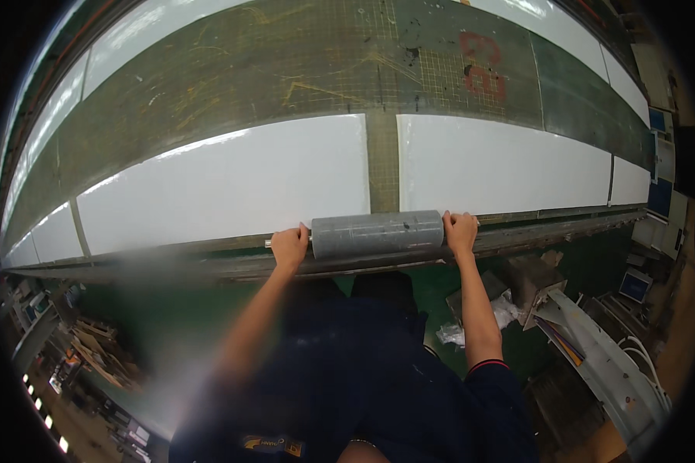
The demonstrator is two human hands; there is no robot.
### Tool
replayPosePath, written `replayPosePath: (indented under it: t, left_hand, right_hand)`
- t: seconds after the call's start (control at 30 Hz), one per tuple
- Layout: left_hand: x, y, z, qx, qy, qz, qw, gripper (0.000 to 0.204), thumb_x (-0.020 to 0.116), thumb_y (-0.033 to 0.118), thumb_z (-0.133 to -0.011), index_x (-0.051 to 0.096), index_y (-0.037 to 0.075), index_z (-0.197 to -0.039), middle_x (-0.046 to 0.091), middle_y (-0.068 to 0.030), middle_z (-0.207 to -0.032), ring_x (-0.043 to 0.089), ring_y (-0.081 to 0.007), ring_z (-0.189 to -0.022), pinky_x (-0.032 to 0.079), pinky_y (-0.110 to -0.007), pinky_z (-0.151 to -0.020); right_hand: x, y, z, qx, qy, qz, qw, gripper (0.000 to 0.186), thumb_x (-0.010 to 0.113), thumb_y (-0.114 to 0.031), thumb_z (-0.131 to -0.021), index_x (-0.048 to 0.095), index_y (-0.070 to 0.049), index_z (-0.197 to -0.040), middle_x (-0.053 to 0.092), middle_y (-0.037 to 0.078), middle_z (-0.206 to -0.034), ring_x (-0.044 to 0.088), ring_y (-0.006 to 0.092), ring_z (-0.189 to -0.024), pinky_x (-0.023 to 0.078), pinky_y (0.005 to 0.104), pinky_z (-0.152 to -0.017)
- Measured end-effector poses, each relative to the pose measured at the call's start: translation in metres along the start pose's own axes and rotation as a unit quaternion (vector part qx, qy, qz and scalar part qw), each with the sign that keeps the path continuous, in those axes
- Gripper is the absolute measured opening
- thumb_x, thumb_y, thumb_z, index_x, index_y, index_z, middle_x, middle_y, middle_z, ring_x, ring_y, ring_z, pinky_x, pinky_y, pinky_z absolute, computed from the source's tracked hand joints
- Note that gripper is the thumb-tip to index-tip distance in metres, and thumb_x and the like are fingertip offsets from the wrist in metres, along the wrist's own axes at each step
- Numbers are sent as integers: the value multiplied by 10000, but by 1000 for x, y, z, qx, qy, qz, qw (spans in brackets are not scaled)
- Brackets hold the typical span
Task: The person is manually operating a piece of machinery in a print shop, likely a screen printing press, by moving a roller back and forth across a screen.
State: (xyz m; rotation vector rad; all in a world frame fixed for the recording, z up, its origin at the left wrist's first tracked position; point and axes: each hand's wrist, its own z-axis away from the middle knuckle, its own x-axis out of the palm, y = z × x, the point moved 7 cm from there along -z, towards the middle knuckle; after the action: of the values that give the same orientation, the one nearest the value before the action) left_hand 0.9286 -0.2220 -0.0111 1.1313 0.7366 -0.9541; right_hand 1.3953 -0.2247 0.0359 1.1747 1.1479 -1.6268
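A thick grey roller (377, 233) lies level across the near edge of the long table, in front of my body. My left hand (290, 247) is closed around the metal shaft at its left end, and a bit of bare shaft (268, 244) sticks out past the fist. At the other end my right hand (460, 232) grips the shaft beside the roller's face. Just beyond the roller, two white sheets lie flat, one on the left (232, 181) and one on the right (506, 166). Between them runs a strip of green table surface (382, 162).
The worn green tabletop (286, 62) carries yellow grid lines and red marks. More white panels line its far side. A metal rail (556, 230) follows the near edge. On the floor at right are a box (531, 282), clear plastic (503, 310) and a grey metal frame (594, 347).
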Motion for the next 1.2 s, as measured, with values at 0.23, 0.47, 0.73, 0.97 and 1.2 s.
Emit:
replayPosePath:
  t: [0.23, 0.47, 0.73, 0.97, 1.2]
  left_hand:
    - [-37, 24, -86, 92, 195, -54, 975, 400, 562, 195, -968, 546, 86, -584, 527, -118, -542, 497, -339, -502, 390, -459, -560]
    - [-95, 38, -258, -46, 172, 48, 983, 295, 635, 307, -935, 637, 35, -820, 665, -124, -732, 656, -331, -712, 485, -422, -642]
    - [-88, 61, -324, -77, 110, 42, 990, 402, 615, 455, -913, 740, 74, -946, 740, -113, -865, 713, -318, -829, 526, -395, -732]
    - [-72, 43, -191, -16, 211, -23, 977, 285, 564, 335, -931, 653, 115, -775, 649, -109, -703, 624, -360, -655, 450, -461, -579]
    - [-33, 36, -31, 74, 212, -127, 966, 235, 541, 272, -937, 614, 142, -756, 592, -15, -727, 592, -252, -734, 415, -412, -697]
  right_hand:
    - [8, 5, -90, -37, 139, -79, 986, 274, 555, -203, -897, 572, -81, -653, 532, 113, -625, 521, 346, -636, 381, 476, -654]
    - [-20, -33, -254, -30, 254, -122, 959, 206, 656, -214, -850, 632, -90, -687, 602, 102, -618, 583, 329, -625, 428, 478, -577]
    - [-22, -48, -336, 31, 106, -115, 987, 365, 540, -359, -949, 721, -76, -805, 688, 143, -729, 667, 372, -752, 520, 490, -751]
    - [-10, -24, -200, 24, 141, -59, 988, 293, 582, -318, -919, 678, -107, -740, 675, 144, -727, 640, 378, -712, 469, 523, -636]
    - [15, 6, -45, -87, 163, -6, 983, 271, 513, -239, -910, 601, -111, -688, 612, 77, -651, 594, 303, -709, 380, 441, -715]
